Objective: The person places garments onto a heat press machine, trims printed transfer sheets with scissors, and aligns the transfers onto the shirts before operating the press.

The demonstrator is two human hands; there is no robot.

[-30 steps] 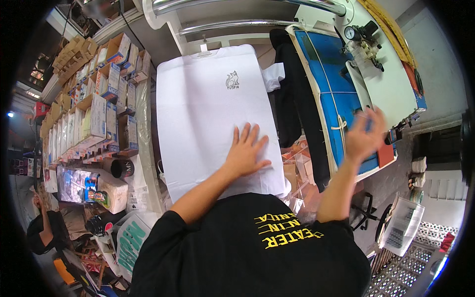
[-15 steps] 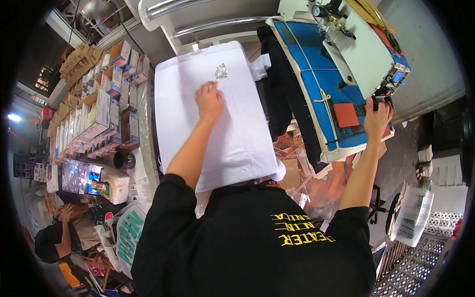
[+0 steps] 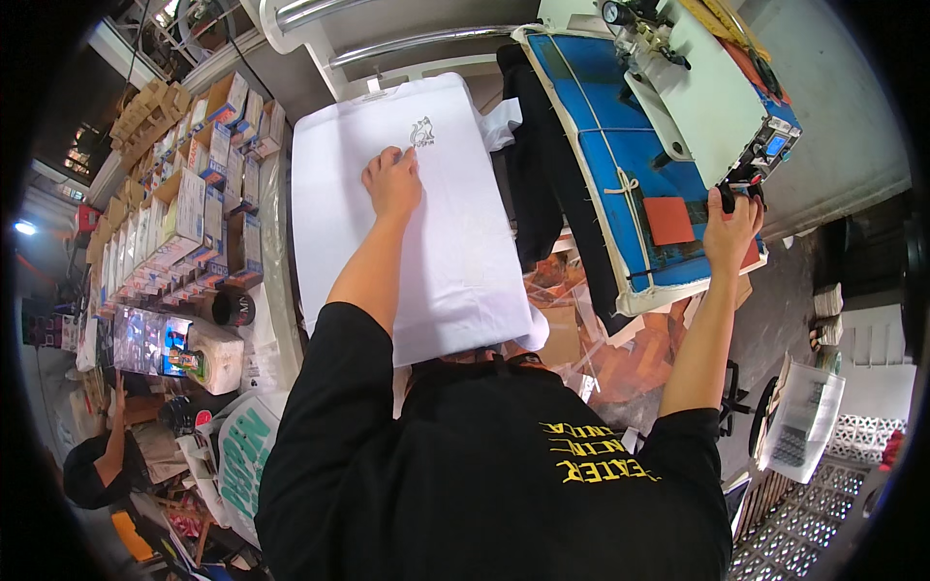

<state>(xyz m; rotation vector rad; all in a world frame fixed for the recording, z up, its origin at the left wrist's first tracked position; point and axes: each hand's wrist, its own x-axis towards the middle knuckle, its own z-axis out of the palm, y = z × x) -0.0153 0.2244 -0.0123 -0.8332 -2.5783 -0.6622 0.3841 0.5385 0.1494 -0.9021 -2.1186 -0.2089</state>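
A white T-shirt (image 3: 387, 252) lies stretched flat over a board in front of me, with a small dark cat print (image 3: 423, 132) near its far end. My left hand (image 3: 393, 184) rests on the fabric just below and left of that print, fingers slightly bent and apart, holding nothing. To the right, my right hand (image 3: 732, 230) is closed round the black handle (image 3: 728, 198) at the front of a white heat press head (image 3: 712, 107). Under that head lies a blue pad (image 3: 610, 145) tied with cord, with an orange-red square (image 3: 669, 221) on it.
Cardboard boxes (image 3: 184, 208) of packed goods are stacked along the left. A dark mug (image 3: 232, 308) and a lit screen (image 3: 155, 341) stand nearer. Black cloth (image 3: 538, 174) hangs between the board and the press. Another person's arm (image 3: 114, 445) shows at lower left.
My left hand has shifted a little left over the shirt, its fingers spread slightly more. My right hand stays on the press handle. The whole view has moved slightly.
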